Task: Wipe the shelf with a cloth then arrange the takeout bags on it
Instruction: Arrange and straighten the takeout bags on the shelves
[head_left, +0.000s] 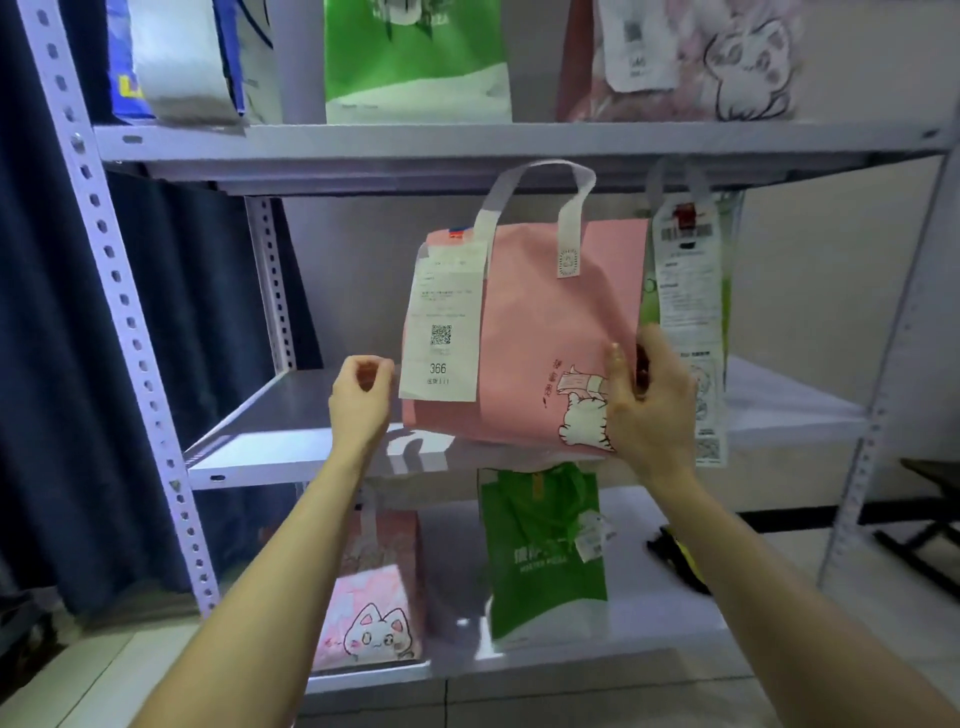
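A pink takeout bag (540, 332) with white handles, a cat drawing and a long receipt stands on the middle shelf (291, 441) of a grey metal rack. My right hand (649, 400) grips the bag's lower right edge. My left hand (361, 400) hovers just left of the bag, fingers curled, holding nothing and not touching it. Behind the pink bag's right side stands a green bag (722, 291) with a long receipt hanging on it. No cloth is in view.
The top shelf (467, 140) carries a blue-and-silver bag (176, 57), a green-and-white bag (415, 62) and a pink cat bag (691, 57). On the bottom shelf stand a pink cat bag (371, 597) and a green bag (545, 556). A dark curtain (47, 364) hangs at left.
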